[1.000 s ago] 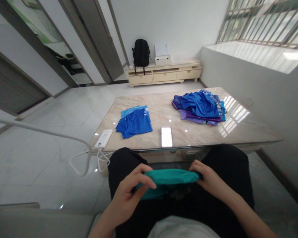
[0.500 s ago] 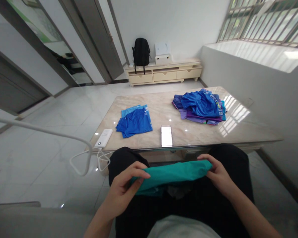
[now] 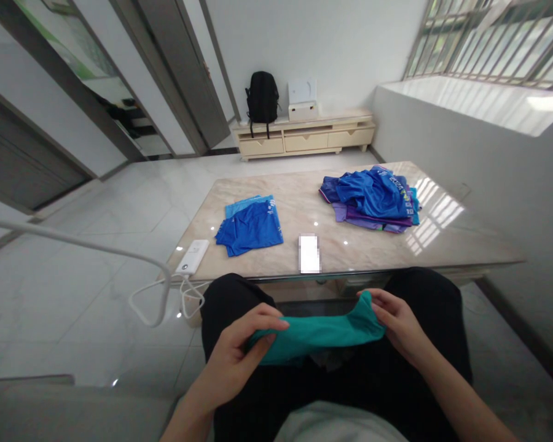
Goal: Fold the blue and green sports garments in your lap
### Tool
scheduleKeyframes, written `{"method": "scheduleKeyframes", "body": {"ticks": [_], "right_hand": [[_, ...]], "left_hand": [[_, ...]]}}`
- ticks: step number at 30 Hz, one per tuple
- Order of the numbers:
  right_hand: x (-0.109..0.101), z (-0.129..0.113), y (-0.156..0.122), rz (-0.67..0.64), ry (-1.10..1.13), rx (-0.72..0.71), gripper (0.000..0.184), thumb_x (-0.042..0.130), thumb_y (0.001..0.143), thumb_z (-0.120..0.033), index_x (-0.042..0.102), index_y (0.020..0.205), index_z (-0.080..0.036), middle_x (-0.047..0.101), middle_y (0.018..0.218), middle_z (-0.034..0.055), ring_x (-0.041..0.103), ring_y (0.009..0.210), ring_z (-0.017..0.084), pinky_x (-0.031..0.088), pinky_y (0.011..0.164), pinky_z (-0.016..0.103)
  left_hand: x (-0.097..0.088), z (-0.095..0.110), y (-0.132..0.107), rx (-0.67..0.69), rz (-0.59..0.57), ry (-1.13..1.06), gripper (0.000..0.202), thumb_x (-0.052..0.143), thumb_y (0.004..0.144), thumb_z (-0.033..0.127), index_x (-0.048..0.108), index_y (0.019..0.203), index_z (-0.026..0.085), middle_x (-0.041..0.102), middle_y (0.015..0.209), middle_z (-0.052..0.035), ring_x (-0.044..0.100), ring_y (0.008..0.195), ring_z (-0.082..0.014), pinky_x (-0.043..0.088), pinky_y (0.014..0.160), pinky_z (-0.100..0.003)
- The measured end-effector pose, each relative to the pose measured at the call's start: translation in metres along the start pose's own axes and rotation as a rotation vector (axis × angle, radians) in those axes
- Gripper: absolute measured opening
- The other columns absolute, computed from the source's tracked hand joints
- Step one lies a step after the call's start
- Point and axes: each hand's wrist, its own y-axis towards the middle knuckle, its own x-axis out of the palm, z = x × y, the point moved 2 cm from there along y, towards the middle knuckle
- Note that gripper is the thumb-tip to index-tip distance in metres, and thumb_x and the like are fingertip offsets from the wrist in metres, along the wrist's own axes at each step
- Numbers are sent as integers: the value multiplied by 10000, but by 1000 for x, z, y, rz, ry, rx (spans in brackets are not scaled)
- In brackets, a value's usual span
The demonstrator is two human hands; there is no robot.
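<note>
I sit with a teal garment stretched across my lap over black trousers. My left hand pinches its left end, thumb on top. Its right end is gripped by my right hand, which lifts a corner slightly. On the marble table ahead, a folded blue shirt lies at the left. A loose pile of blue and purple clothes lies at the right.
A white power bank with a white cable sits at the table's near left corner. A blurred white object rests near the front edge. A backpack stands on a low cabinet at the far wall.
My right hand swung outward with the teal garment's end, then came back in and lower. The garment now lies flatter across my lap. My left hand barely shifted.
</note>
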Motion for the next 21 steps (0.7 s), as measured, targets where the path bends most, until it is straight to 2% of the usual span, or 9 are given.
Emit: {"method": "scheduleKeyframes", "body": {"ticks": [2, 5, 8, 10, 12, 14, 16, 18, 21], "right_hand": [[-2, -2, 0, -25, -51, -45, 408, 851, 796, -448, 747, 1087, -182, 714, 829, 41, 603, 663, 128, 471, 614, 239], [-4, -2, 2, -62, -99, -83, 337, 804, 849, -478, 751, 968, -167, 684, 733, 29, 622, 672, 134, 499, 662, 250], [3, 9, 3, -142, -136, -7, 345, 769, 878, -501, 729, 918, -161, 710, 797, 48, 672, 759, 158, 536, 753, 283], [14, 18, 1, -206, -168, 55, 361, 767, 876, -512, 725, 979, -169, 716, 857, 50, 683, 802, 167, 553, 794, 309], [32, 23, -5, -298, -253, 49, 382, 759, 891, -491, 720, 1132, -197, 722, 1024, 72, 694, 939, 194, 560, 872, 348], [53, 18, -13, -419, -371, -56, 466, 761, 901, -441, 673, 1317, -250, 663, 1282, 99, 644, 1175, 230, 516, 1022, 398], [72, 7, -20, -543, -453, -167, 578, 778, 892, -407, 610, 1435, -301, 548, 1474, 99, 534, 1359, 251, 415, 1159, 431], [87, -6, -24, -630, -478, -224, 659, 814, 857, -415, 590, 1468, -319, 510, 1522, 95, 482, 1415, 264, 352, 1209, 439], [96, -17, -20, -737, -526, -241, 546, 825, 835, -462, 708, 1339, -287, 643, 1344, 88, 598, 1257, 252, 446, 1099, 381]], "left_hand": [[0, -1, 0, -1, 11, -5, 232, 556, 1029, 153, 724, 1163, 241, 655, 1099, -65, 648, 1004, -165, 505, 877, -236], [2, -1, 0, -8, 11, -15, 228, 562, 1026, 158, 730, 1160, 232, 662, 1080, -69, 652, 988, -169, 512, 868, -241], [5, 2, 1, 4, -15, -33, 240, 557, 1026, 152, 739, 1158, 237, 673, 1062, -72, 659, 973, -168, 517, 852, -238], [8, 5, 1, 13, -25, -46, 242, 564, 1021, 149, 747, 1154, 235, 684, 1059, -79, 667, 970, -171, 522, 842, -239], [11, 7, 1, 10, -57, -54, 237, 572, 1015, 149, 756, 1145, 225, 698, 1058, -90, 676, 961, -177, 530, 841, -250], [15, 10, 1, -3, -119, -43, 239, 576, 1007, 142, 767, 1129, 216, 714, 1058, -98, 687, 956, -182, 538, 859, -268], [19, 12, 2, -21, -188, -24, 251, 577, 995, 125, 777, 1120, 213, 730, 1049, -97, 698, 955, -183, 544, 886, -282], [22, 14, 3, -37, -231, -13, 266, 585, 978, 105, 782, 1122, 212, 750, 1043, -92, 711, 970, -185, 548, 919, -291], [26, 15, 5, -45, -263, -18, 281, 599, 962, 84, 781, 1131, 216, 778, 1031, -73, 730, 977, -176, 547, 944, -285]]}}
